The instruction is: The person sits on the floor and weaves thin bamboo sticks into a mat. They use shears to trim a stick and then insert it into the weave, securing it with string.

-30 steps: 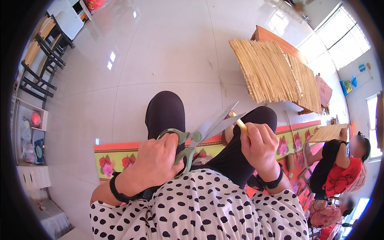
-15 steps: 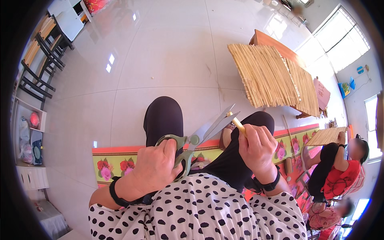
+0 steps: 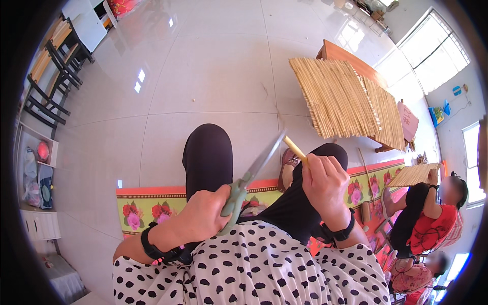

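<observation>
My left hand (image 3: 201, 213) is closed round the green handles of a pair of scissors (image 3: 235, 199). The scissors are turned nearly edge-on, so their blades overlap into one narrow strip pointing up and right. A short, pale yellow stick (image 3: 294, 146), like a cut reed, is pinched in my right hand (image 3: 325, 184). Its free end slants up and left, close beside the blade tips; whether they touch I cannot tell. Both hands are above my lap, between my knees.
A flowered mat (image 3: 152, 216) lies under my feet. Ahead to the right, stick mats (image 3: 335, 96) rest against a low wooden table (image 3: 351, 53). Two people sit at the right, the nearer one (image 3: 439, 223) holding a smaller mat (image 3: 414, 175). Chairs (image 3: 63, 61) stand far left.
The scissors have rolled from broadside to edge-on, and their parted blades now appear as one strip. The stick's end has swung slightly up and left, out from between the blades.
</observation>
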Demonstrator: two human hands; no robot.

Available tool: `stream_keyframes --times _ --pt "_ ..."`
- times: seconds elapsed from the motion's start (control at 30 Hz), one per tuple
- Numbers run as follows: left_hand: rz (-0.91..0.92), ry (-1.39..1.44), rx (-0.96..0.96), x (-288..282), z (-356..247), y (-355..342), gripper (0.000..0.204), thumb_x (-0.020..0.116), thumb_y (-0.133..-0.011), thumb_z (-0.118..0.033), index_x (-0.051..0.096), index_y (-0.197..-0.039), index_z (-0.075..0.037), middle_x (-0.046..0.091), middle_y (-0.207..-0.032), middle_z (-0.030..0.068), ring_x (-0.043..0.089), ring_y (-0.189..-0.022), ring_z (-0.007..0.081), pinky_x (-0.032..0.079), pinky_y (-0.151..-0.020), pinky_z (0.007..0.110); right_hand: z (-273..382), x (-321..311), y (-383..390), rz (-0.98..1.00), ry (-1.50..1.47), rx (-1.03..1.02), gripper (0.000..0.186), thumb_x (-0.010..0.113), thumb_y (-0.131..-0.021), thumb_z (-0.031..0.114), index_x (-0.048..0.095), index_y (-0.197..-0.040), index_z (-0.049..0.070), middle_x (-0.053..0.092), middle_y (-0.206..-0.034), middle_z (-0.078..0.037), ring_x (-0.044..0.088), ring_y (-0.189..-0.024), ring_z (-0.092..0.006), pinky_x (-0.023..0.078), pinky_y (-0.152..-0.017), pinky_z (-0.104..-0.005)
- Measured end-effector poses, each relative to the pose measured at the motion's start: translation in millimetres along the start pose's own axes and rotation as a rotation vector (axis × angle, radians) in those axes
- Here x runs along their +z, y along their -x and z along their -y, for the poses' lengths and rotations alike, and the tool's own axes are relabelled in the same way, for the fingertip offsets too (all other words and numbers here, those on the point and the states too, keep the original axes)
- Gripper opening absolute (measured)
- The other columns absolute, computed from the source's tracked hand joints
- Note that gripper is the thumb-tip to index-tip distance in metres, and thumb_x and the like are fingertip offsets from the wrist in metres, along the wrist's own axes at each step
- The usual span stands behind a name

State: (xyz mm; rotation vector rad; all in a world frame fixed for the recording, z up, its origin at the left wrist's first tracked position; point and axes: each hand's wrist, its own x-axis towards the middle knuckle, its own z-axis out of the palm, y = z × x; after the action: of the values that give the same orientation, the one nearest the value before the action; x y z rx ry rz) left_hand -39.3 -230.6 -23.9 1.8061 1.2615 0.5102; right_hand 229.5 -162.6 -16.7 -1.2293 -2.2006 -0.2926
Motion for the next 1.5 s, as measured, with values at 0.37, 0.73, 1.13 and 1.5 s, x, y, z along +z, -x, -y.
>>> stream_keyframes --times 0.37,0.73,1.13,1.5 --pt "-0.309 -0.528 0.178 -22.3 -0.1 -6.2 0.045 0.079 -0.063 -0.013 0.049 -0.094 -0.001 0.052 -0.079 0.0111 0.057 -0.065 0.0302 0.045 -0.055 0.041 -11.2 -9.4 6.8 0.277 -0.728 0.071 0.012 0.074 -0.074 0.004 0.062 -0.076 0.002 0.052 -0.060 -0.008 0.051 -0.051 -0.0230 0.040 -0.048 -0.0312" --pt "-0.269 -0.635 0.263 -25.2 -4.5 -4.1 0.047 0.082 -0.061 -0.014 0.051 -0.094 -0.002 0.054 -0.081 0.0098 0.057 -0.066 0.0277 0.043 -0.055 0.037 -19.5 -12.3 9.0 0.600 -1.342 0.176 0.012 0.072 -0.084 0.011 0.065 -0.080 0.002 0.060 -0.068 -0.002 0.051 -0.056 -0.0108 0.040 -0.053 -0.0243" --pt "-0.182 -0.589 0.323 -29.2 3.4 -0.6 0.043 0.081 -0.061 -0.012 0.049 -0.089 -0.003 0.055 -0.073 0.0067 0.059 -0.057 0.0257 0.045 -0.047 0.036 -20.0 -12.2 9.1 0.609 -1.400 0.142 0.013 0.070 -0.086 0.010 0.064 -0.080 0.000 0.059 -0.067 -0.003 0.050 -0.056 -0.0113 0.039 -0.053 -0.0246" --pt "-0.225 -0.340 0.200 -28.0 9.7 1.2 0.038 0.074 -0.067 -0.009 0.053 -0.098 -0.001 0.055 -0.068 0.0107 0.056 -0.055 0.0301 0.045 -0.051 0.037 -25.3 -4.5 18.5 0.646 -1.675 0.319 0.024 0.068 -0.090 0.018 0.060 -0.075 0.000 0.055 -0.066 -0.001 0.047 -0.058 -0.0098 0.037 -0.053 -0.0233"
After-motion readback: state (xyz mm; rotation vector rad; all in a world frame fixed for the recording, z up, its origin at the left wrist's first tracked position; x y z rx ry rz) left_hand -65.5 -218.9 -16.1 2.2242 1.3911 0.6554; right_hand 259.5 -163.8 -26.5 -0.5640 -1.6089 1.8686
